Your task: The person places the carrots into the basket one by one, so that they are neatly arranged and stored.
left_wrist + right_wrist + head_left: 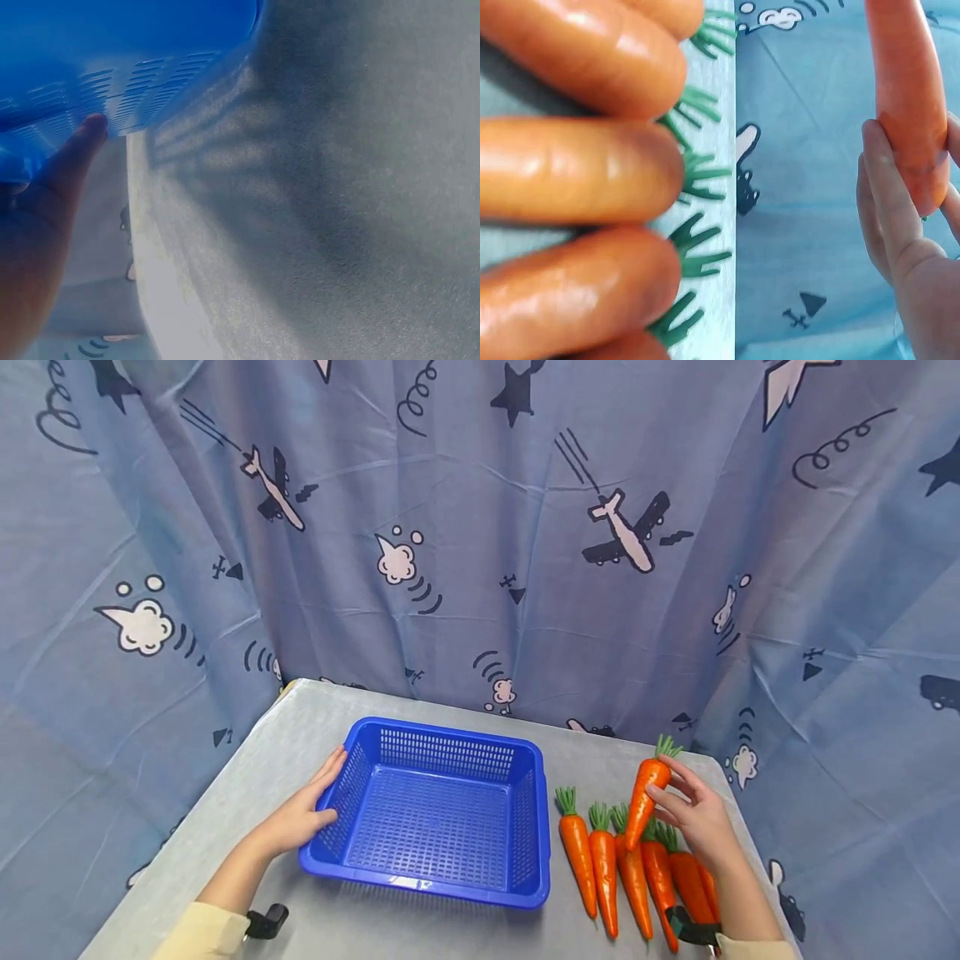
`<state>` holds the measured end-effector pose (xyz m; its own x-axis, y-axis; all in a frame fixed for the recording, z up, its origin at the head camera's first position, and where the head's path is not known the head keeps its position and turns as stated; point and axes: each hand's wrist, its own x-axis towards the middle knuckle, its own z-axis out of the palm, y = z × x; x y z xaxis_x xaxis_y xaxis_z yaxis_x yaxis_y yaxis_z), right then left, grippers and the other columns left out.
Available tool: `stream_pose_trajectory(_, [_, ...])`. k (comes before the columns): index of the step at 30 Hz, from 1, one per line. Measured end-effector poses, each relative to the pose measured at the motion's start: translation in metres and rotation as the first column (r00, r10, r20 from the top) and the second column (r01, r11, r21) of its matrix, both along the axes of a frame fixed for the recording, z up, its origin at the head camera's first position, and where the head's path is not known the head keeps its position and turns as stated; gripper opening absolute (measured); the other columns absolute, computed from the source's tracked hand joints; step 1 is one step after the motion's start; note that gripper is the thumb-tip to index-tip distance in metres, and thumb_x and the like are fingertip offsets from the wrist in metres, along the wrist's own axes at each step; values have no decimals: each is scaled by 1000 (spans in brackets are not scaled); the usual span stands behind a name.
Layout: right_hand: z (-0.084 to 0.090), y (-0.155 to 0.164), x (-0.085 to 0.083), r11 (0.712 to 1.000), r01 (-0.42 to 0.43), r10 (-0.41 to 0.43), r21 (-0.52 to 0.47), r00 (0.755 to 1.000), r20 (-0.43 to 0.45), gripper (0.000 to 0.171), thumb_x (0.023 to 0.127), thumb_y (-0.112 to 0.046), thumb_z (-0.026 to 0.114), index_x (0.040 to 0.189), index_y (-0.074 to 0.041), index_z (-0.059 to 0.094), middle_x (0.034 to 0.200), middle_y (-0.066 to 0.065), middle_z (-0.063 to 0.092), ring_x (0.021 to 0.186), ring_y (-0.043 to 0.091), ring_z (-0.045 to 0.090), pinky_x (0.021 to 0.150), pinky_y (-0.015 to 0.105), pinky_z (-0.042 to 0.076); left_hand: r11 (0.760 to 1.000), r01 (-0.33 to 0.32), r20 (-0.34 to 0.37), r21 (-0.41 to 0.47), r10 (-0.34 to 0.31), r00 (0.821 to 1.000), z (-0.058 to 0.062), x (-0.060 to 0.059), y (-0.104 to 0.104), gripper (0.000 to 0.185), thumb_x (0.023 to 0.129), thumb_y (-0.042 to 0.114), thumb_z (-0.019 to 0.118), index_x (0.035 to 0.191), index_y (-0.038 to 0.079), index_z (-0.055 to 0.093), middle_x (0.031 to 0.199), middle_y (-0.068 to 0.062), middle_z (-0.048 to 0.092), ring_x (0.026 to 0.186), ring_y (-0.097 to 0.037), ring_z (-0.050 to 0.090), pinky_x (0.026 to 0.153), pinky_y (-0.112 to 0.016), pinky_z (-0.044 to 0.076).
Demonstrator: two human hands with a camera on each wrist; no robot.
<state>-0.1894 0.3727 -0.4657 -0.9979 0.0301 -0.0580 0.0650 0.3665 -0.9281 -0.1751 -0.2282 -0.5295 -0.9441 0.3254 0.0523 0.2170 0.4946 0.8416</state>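
My right hand [702, 814] pinches an orange carrot [642, 802] with a green top between thumb and fingers, above a row of carrots. The right wrist view shows the same carrot [911, 90] held near its leafy end. Beneath it, several carrots [603, 881] lie side by side on the table, some partly hidden by the hand and wrist. On the other side, my left hand [300, 814] rests with straight fingers against the left side of a blue plastic basket [423, 892]. A digit [82, 142] touches its slotted wall in the left wrist view. Nothing lies inside the basket.
A pale grey cloth covers the table [292, 727]. Blue curtains [465, 527] printed with planes and stars hang behind it and at both sides. The carrots lie just right of the basket, near the table's right edge.
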Motion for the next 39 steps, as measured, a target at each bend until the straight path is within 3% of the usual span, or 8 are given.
stream_pose_trajectory(8, [2, -24, -10, 996, -54, 51, -74, 998, -38, 67, 98, -26, 65, 157, -12, 35, 150, 26, 37, 98, -2, 68, 81, 30, 60, 1000, -3, 18, 6, 3, 1000, 4, 0, 0, 90, 85, -7, 56, 163, 9, 13, 171, -11, -1, 155, -45, 1, 115, -71, 11])
stream_pose_trajectory(22, [13, -60, -22, 986, -134, 130, -98, 990, -46, 66, 98, -26, 65, 156, -13, 37, 151, 26, 40, 102, 1, 69, 83, 33, 60, 1000, 13, 15, 12, -13, 1000, 0, -3, -1, 92, 85, -8, 55, 163, 10, 11, 171, -9, -4, 155, -45, -1, 116, -71, 10])
stream_pose_trajectory(39, [6, -102, -35, 971, -192, 186, -142, 981, -53, 62, 96, -22, 68, 152, -16, 44, 148, 23, 45, 109, 21, 69, 84, 40, 60, 1000, 15, 34, 14, -15, 999, -2, -3, 0, 92, 85, -8, 53, 164, 13, 9, 171, -8, -5, 155, -43, -2, 116, -72, 10])
